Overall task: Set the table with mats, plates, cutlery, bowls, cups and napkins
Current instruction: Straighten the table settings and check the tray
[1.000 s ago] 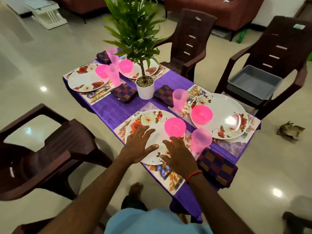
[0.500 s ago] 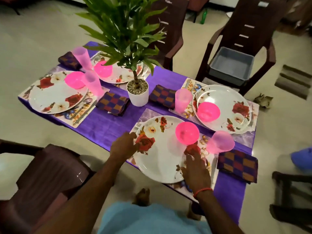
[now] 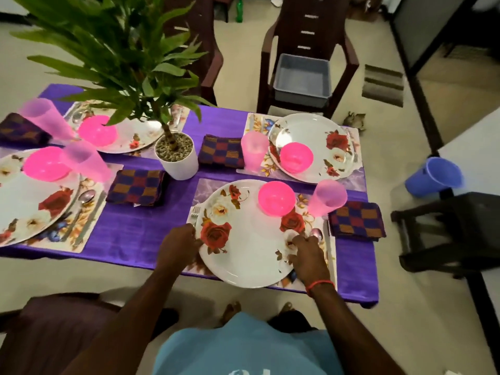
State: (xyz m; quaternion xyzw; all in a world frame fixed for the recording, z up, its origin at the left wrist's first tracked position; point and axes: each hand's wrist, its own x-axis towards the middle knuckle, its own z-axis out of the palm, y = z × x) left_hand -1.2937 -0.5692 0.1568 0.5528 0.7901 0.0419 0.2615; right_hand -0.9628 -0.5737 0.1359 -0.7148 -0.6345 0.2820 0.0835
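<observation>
The left hand [image 3: 178,247] and right hand [image 3: 307,257] gripped opposite rims of the plate [image 3: 243,253]; a level, even slide seemed best for centring it.

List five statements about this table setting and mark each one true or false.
1. The left hand and right hand are at opposite edges of the nearest plate. True.
2. A blue bowl sits on the nearest plate. False: it is a pink bowl.
3. A fork lies just left of the nearest plate. True.
4. The grey tub stands on the purple cloth. False: it sits on a chair beyond the table.
5. The plant's white pot stands on the purple cloth. True.
</observation>
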